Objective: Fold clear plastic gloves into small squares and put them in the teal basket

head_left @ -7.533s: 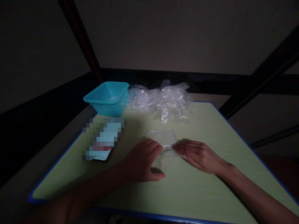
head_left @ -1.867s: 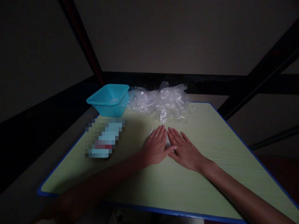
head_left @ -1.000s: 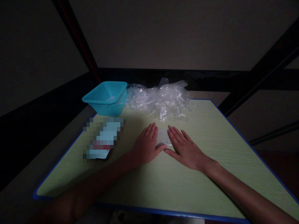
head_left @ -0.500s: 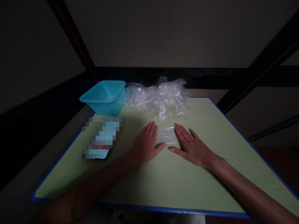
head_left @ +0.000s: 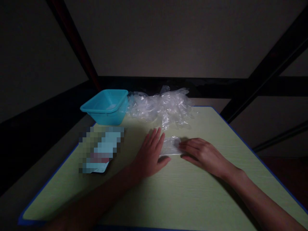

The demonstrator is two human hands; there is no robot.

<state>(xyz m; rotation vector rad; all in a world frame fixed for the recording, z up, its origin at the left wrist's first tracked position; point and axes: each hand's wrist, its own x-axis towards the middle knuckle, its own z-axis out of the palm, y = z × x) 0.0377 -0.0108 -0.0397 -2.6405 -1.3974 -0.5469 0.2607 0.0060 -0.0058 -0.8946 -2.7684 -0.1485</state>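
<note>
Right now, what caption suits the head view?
Two bare hands flatten a clear plastic glove before a glossy glove pile and a turquoise basin.

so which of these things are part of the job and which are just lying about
In the work:
- left hand and right hand
- flat clear plastic piece between them
- crumpled clear plastic pile, probably
- table, as work surface

Seemingly lying about:
- pixelated flat object
- blue basin, though its role is unclear

Left hand (head_left: 148, 157) and right hand (head_left: 208, 157) both bare, slim tapered fingers (head_left: 155, 138), nails too dim to read. Left forearm (head_left: 106, 192) and right forearm (head_left: 262, 199) also bare, left one partly lost in shadow.
</note>
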